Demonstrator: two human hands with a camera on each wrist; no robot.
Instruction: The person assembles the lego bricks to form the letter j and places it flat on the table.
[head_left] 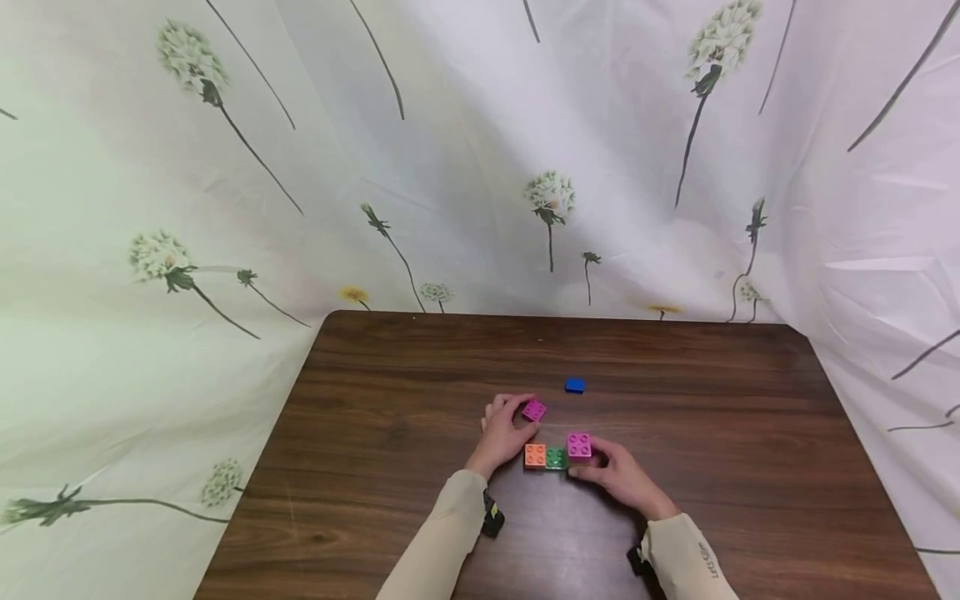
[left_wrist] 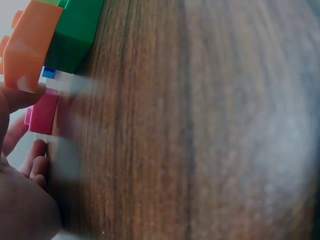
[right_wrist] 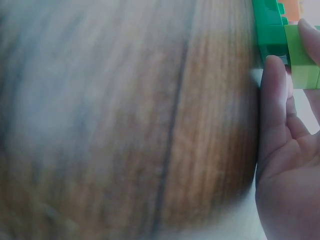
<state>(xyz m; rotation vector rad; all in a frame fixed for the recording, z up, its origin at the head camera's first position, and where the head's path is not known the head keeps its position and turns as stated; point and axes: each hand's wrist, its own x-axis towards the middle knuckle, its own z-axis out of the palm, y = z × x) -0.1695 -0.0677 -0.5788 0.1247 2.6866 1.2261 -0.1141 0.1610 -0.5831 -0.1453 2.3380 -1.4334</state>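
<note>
My left hand (head_left: 504,435) has its thumb and index finger on either side of a small magenta toy brick (head_left: 533,410), which sits on the table; the left wrist view shows this brick (left_wrist: 44,112) beside the fingers. My right hand (head_left: 618,475) grips the right end of a brick assembly. That assembly has a dark green brick (right_wrist: 269,30) at the bottom, an orange brick (head_left: 535,455) on its left part and a light green brick (right_wrist: 303,67) on its right part. A second magenta brick (head_left: 579,445) stands higher, at the right end.
A blue brick (head_left: 574,386) lies on the dark wooden table (head_left: 420,367), beyond both hands. White cloth (head_left: 465,167) with printed dandelions hangs behind the table and along its sides.
</note>
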